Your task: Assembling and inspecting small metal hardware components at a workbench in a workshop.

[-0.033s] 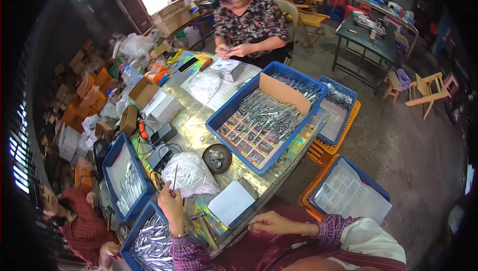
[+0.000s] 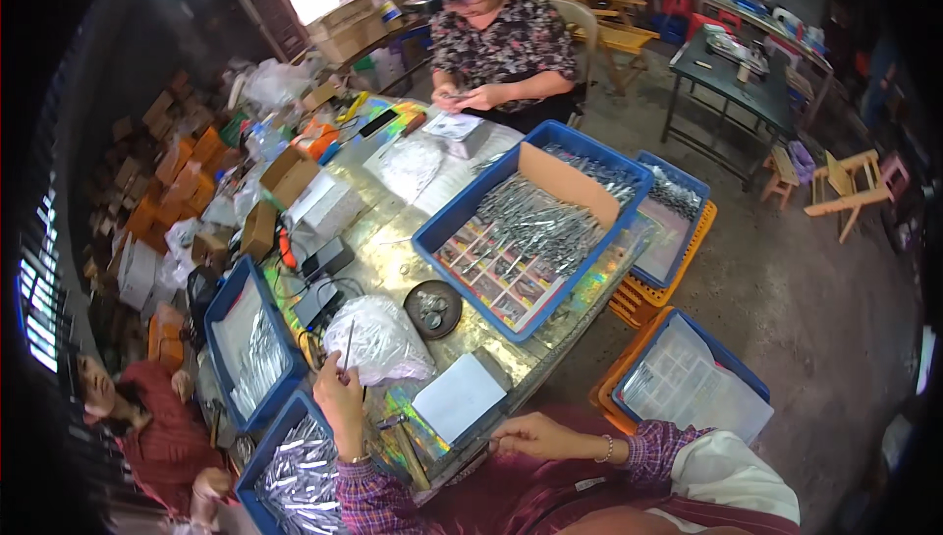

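Observation:
My left hand is raised over the table's near left corner, its fingers closed on a thin grey metal rod that points up and away. Behind the rod lies a clear plastic bag full of small pale pieces. At the near table edge, my right hand has its fingers curled together; whatever is in them, if anything, is hidden. A white paper-topped box lies just beyond that hand. Between my hands rests a hammer with a wooden handle. Below my left forearm, a blue crate contains shiny metal strips.
A large blue crate of metal rods stands centre right, with a round dark dish beside it. Another blue crate is at left. A co-worker sits across the table, another person at lower left. Stacked crates stand right.
The whole view has shifted very slightly. My hands keep the same pose, with the rod still in the left one.

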### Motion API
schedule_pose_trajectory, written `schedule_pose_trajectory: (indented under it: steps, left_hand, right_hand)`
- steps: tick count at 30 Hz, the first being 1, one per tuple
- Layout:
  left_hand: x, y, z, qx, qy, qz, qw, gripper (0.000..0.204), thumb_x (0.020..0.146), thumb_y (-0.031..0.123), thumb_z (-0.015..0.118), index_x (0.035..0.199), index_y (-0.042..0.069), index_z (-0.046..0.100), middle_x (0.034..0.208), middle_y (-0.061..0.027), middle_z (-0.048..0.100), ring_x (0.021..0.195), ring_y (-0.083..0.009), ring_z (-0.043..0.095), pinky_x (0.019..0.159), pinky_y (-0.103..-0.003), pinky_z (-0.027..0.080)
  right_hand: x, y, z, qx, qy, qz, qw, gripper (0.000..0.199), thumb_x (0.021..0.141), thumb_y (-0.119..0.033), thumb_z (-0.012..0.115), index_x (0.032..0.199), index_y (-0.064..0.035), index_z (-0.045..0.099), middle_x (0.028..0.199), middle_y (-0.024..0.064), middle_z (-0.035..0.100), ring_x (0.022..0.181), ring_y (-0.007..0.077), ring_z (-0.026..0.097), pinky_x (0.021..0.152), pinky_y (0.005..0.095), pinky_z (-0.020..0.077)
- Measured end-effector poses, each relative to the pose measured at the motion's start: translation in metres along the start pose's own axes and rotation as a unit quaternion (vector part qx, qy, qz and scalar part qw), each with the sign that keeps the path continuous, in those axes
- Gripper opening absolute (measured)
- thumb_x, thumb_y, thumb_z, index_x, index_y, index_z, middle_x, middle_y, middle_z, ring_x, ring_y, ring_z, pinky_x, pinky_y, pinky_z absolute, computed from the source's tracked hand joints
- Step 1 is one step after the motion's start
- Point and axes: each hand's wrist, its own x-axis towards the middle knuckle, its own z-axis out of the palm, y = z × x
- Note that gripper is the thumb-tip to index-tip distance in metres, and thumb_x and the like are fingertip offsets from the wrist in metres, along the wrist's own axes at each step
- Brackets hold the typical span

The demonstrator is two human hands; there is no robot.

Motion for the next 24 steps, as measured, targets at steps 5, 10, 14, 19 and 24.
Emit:
schedule_pose_trajectory:
  steps: [5, 10, 14, 19, 24]
  left_hand:
    - [0.012, 0.003, 0.004, 0.042, -0.014, 0.025, 0.999, 0.033, 0.067, 0.003, 0.062, 0.100, 0.003, 0.063, 0.068, -0.0145, 0.060, 0.062, -0.0266, 0.058, 0.059, -0.035, 0.046]
    - [0.006, 0.000, 0.007, -0.143, -0.026, -0.052, 0.988, 0.047, 0.064, -0.010, 0.056, 0.111, -0.005, 0.057, 0.084, -0.0133, 0.064, 0.070, -0.0175, 0.058, 0.061, -0.030, 0.047]
    - [0.007, -0.040, 0.017, -0.085, 0.013, 0.050, 0.995, 0.037, 0.066, -0.009, 0.056, 0.102, -0.005, 0.061, 0.081, -0.0129, 0.064, 0.052, -0.0137, 0.053, 0.046, -0.026, 0.042]
    - [0.000, -0.002, 0.008, 0.074, -0.006, 0.060, 0.995, 0.027, 0.081, 0.023, 0.062, 0.097, 0.002, 0.065, 0.082, -0.0128, 0.067, 0.074, -0.0241, 0.063, 0.066, -0.033, 0.050]
    - [0.000, 0.022, -0.018, 0.097, -0.079, 0.084, 0.989, 0.033, 0.082, 0.026, 0.059, 0.097, -0.003, 0.064, 0.084, -0.0172, 0.065, 0.075, -0.0286, 0.063, 0.066, -0.034, 0.049]
  right_hand:
    - [0.042, -0.037, -0.019, -0.165, 0.028, -0.170, 0.971, 0.012, 0.084, -0.013, 0.055, 0.087, -0.0026, 0.059, 0.098, 0.0080, 0.060, 0.078, 0.0276, 0.060, 0.068, 0.0335, 0.0474]
    - [0.096, -0.055, -0.026, -0.292, 0.067, -0.246, 0.922, 0.011, 0.081, -0.008, 0.054, 0.090, -0.0037, 0.059, 0.122, 0.0087, 0.054, 0.080, 0.0264, 0.062, 0.062, 0.0363, 0.0485]
    - [0.136, -0.056, -0.035, -0.421, 0.011, -0.261, 0.869, 0.012, 0.068, -0.008, 0.059, 0.074, 0.0013, 0.053, 0.130, 0.0101, 0.048, 0.073, 0.0293, 0.062, 0.059, 0.0371, 0.0496]
    - [0.145, -0.043, -0.038, -0.428, 0.026, -0.231, 0.873, 0.012, 0.065, -0.004, 0.059, 0.071, 0.0045, 0.053, 0.130, 0.0107, 0.048, 0.069, 0.0313, 0.061, 0.055, 0.0394, 0.0486]
    - [0.153, -0.030, -0.034, -0.427, 0.029, -0.232, 0.874, 0.013, 0.064, -0.002, 0.058, 0.075, 0.0049, 0.056, 0.128, 0.0108, 0.050, 0.071, 0.0320, 0.062, 0.056, 0.0401, 0.0490]
